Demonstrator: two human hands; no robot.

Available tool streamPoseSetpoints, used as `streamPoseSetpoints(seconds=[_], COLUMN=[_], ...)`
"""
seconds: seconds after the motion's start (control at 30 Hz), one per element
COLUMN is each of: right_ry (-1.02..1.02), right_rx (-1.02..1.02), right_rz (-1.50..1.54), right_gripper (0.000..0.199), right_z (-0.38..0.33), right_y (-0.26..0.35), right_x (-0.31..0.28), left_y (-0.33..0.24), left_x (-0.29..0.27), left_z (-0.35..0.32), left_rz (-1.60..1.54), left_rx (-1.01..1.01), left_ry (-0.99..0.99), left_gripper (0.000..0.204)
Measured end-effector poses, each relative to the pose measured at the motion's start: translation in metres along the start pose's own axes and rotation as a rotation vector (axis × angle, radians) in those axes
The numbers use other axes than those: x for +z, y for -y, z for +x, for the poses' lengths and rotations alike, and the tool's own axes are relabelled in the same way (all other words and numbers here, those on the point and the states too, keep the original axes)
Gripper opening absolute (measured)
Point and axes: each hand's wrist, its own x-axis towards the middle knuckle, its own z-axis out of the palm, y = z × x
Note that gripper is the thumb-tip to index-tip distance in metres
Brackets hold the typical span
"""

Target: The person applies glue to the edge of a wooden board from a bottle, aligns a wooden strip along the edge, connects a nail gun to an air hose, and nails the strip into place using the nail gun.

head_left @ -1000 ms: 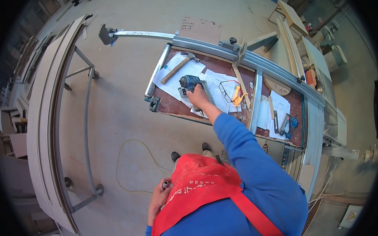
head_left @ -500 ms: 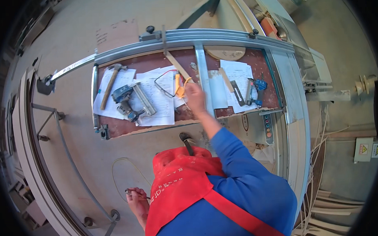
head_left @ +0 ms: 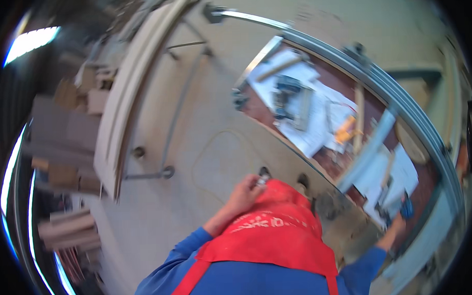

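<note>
Workbench [head_left: 428, 156] clutter — right hand [head_left: 393, 226] touching a blue tool [head_left: 406, 209], grip unclear through blur.

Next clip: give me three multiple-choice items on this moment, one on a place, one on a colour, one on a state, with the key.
1. Where is the right hand?
A. At the near right end of the workbench, by a blue tool
B. On the stacked boards at the left
C. Flat on the floor

2. What colour is the apron?
A. Green
B. Red
C. White

3. How does the left hand stand?
A. Spread flat on the papers
B. Closed around a hammer handle
C. Raised at the apron's top edge, fingers curled on something small

Key: 1 A, the arm reaches out to the bench's right end; 2 B, it lies red over the blue sleeves; 3 C, the hand sits at the apron's edge, the small thing too blurred to name.
</note>
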Motion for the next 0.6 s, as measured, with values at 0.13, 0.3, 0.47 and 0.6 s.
streamPoseSetpoints(seconds=[0.13,0.3,0.47,0.6], right_ry=[0.163,0.299,0.188,-0.222], right_rx=[0.232,0.149,-0.275,-0.793], right_rz=[0.338,0.548,0.626,0.416], right_gripper=[0.055,0.033,0.022,0.039], right_z=[0.018,0.041,-0.005,-0.157], right_y=[0.001,0.022,0.098,0.154], right_x=[-0.011,-0.02,-0.045,-0.079], left_y=[-0.012,0.003,0.042,0.084], left_x=[0.014,0.02,0.023,0.035], left_z=[-0.044,-0.083,-0.127,-0.181], left_rz=[-0.026,-0.084,-0.206,-0.306], left_rx=[-0.073,-0.091,0.018,0.011], left_ry=[0.025,-0.024,-0.193,-0.321], left_gripper=[0.028,0.026,0.028,0.03])
